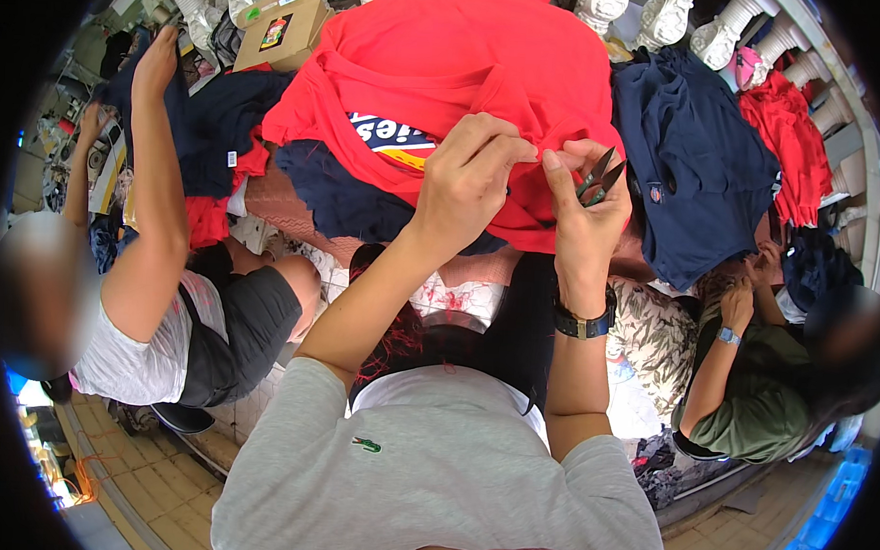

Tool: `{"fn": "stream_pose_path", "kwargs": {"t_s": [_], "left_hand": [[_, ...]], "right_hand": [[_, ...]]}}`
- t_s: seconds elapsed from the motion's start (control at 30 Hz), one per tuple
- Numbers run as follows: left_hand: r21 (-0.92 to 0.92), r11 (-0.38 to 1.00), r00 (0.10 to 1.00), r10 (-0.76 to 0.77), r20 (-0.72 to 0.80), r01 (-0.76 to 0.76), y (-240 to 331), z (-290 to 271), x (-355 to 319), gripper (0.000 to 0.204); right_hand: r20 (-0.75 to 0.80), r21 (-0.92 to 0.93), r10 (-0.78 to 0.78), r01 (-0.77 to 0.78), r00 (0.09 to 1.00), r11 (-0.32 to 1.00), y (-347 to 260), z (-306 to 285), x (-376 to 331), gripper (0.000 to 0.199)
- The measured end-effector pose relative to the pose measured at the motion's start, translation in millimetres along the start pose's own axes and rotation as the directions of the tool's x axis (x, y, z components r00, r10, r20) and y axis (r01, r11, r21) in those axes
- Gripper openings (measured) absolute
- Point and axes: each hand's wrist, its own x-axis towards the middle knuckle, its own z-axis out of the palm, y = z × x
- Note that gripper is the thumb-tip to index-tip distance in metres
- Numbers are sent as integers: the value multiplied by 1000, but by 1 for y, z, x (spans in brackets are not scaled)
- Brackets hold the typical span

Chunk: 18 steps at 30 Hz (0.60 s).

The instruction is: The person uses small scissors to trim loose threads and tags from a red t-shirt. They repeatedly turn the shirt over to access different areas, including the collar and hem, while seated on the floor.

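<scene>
A large red T-shirt (448, 57) with a printed patch is spread in front of me. My left hand (470, 179) is raised over it, thumb and fingers pinched on a bit of the red fabric. Close by on the right, my right hand (589, 217) grips a pair of thread snips (598, 182), their dark blades pointing up and apart. The thumb and fingertips of that hand also meet the red cloth beside my left fingertips. Whether a loose thread lies between the two hands is too small to tell.
Navy garments (691, 163) lie to the right, with red clothing (789, 142) beyond. A cardboard box (284, 25) stands at the back left, before white balusters (667, 19). One person (157, 333) sits at my left holding up dark cloth; another (761, 383) sits at my right.
</scene>
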Motion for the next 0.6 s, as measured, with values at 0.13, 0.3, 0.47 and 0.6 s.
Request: {"fn": "stream_pose_path", "kwargs": {"t_s": [0.13, 0.3, 0.47, 0.6], "left_hand": [[-113, 983, 989, -138, 55, 143, 1, 9, -2, 23], [-195, 960, 977, -181, 110, 200, 4, 2, -3, 23], [-214, 962, 986, -162, 49, 169, 3, -6, -13, 20], [-122, 982, 989, -147, -30, 142, 14, -4, -15, 26]], "right_hand": [[-43, 104, 89, -84, 995, 991, 4, 4, -3, 22], [-24, 168, 169, -163, 985, 972, 5, 4, -3, 25], [-9, 192, 231, -225, 973, 955, 1, -1, -2, 25], [-58, 167, 153, -142, 986, 976, -1, 7, -5, 23]]}}
